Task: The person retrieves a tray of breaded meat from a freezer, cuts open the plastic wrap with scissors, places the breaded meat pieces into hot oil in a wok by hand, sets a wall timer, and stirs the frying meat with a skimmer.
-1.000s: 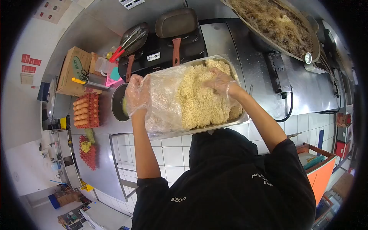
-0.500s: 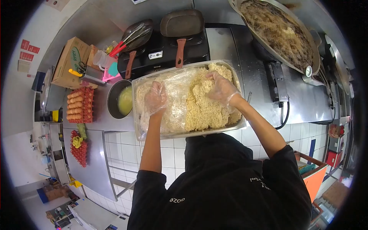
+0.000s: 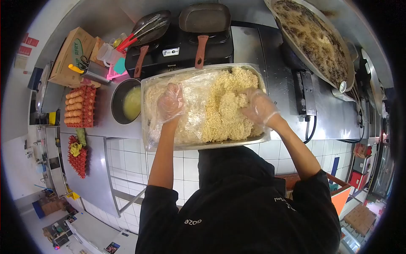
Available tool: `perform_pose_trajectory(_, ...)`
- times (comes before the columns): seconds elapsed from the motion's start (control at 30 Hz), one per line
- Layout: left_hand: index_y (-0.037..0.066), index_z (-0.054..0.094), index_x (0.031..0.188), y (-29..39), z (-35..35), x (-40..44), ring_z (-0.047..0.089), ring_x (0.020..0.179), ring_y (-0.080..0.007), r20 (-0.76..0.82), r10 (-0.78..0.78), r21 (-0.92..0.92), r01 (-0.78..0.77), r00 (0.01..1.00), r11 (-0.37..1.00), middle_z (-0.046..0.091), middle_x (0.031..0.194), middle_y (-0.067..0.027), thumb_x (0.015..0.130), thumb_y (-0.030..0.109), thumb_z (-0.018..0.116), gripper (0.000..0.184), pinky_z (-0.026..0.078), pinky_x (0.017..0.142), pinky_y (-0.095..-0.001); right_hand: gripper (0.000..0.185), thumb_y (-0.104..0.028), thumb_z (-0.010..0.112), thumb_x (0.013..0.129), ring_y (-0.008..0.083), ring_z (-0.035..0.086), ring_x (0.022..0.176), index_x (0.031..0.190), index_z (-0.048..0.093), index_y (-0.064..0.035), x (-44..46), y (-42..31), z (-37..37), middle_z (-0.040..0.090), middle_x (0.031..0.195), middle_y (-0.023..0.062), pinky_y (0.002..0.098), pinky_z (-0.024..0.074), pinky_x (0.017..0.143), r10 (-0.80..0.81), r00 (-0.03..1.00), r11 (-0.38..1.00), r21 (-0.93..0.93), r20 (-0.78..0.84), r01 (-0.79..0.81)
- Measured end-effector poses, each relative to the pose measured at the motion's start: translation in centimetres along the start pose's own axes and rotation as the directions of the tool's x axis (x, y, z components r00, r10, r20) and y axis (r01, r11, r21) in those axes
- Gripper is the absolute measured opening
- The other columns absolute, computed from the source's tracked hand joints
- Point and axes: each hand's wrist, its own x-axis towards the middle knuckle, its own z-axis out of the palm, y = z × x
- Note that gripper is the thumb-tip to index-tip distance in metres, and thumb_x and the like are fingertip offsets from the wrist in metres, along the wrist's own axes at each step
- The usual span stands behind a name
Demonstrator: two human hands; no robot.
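A large metal tray [image 3: 206, 146] lies in front of me. Its right half holds a heap of pale breadcrumbs [image 3: 220, 120], and clear plastic wrap [image 3: 196, 106] covers the left half. My right hand [image 3: 259, 108], in a thin clear glove, closes around a crumb-coated lump [image 3: 234, 101] at the right of the heap. My left hand [image 3: 171, 102], gloved too, rests over the wrapped side with its fingers curled. What lies under those fingers is hidden.
Left of the tray stands a pot [image 3: 122, 116] of yellowish liquid, then stacked eggs [image 3: 75, 108]. Behind are a stove [image 3: 169, 63] with two pans [image 3: 205, 19] and red-handled tongs [image 3: 137, 34]. A large pan of bubbling oil [image 3: 313, 42] sits at back right.
My right hand has moved down and slightly right from the top of the crumbs, and a coated lump now shows at its fingers. My left hand stays over the wrap.
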Motion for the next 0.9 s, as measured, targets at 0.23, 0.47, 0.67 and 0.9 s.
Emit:
perform_pose_trajectory(0.23,0.011,0.051,0.089,-0.1,-0.2,-0.1,0.045,0.061,-0.0337,0.001,-0.01,-0.012,0.01,1.0,1.0,0.048,0.068,-0.0132,0.101,0.023,0.072,0.027,0.044,0.061,-0.0452,0.07,-0.027,0.094,0.075,0.0399,0.065,0.115,0.13,0.067,0.0045,4.3,1.8,0.3,0.068,0.125,0.0255,0.0447,0.0499,0.102,-0.102,0.986,0.992,0.09,0.13,0.091)
perform_pose_trajectory(0.47,0.011,0.053,0.089,0.7,-0.6,0.2,0.055,0.061,-0.0389,-0.009,-0.016,-0.008,0.016,1.0,1.0,0.054,0.068,-0.016,0.102,0.029,0.07,0.028,0.045,0.06,-0.0493,0.074,-0.034,0.096,0.071,0.0394,0.065,0.114,0.13,0.069,0.0025,3.6,1.7,0.3,0.069,0.12,0.0244,0.0431,0.0504,0.102,-0.13,0.983,0.99,0.077,0.13,0.121)
perform_pose_trajectory(0.67,0.011,0.055,0.085,1.1,-0.7,0.2,0.063,0.062,-0.0424,-0.049,0.065,0.028,-0.063,0.997,0.998,0.06,0.067,-0.0167,0.1,0.022,0.072,0.025,0.049,0.057,-0.0483,0.077,-0.034,0.095,0.075,0.039,0.069,0.111,0.136,0.065,0.0019,2.0,1.2,0.0,0.07,0.121,0.0245,0.0439,0.053,0.102,-0.204,0.964,0.977,0.1,0.169,0.189)
perform_pose_trajectory(0.9,0.01,0.054,0.088,0.6,-0.5,0.2,0.06,0.059,-0.0405,-0.014,0.037,0.043,-0.037,0.999,0.998,0.056,0.065,-0.0158,0.101,0.025,0.072,0.026,0.048,0.057,-0.0484,0.095,-0.043,0.09,0.084,0.0317,0.069,0.121,0.154,0.046,0.0019,0.1,-0.3,-3.4,0.075,0.116,0.0202,0.0422,0.0494,0.11,0.103,0.942,0.874,0.423,0.319,-0.239)
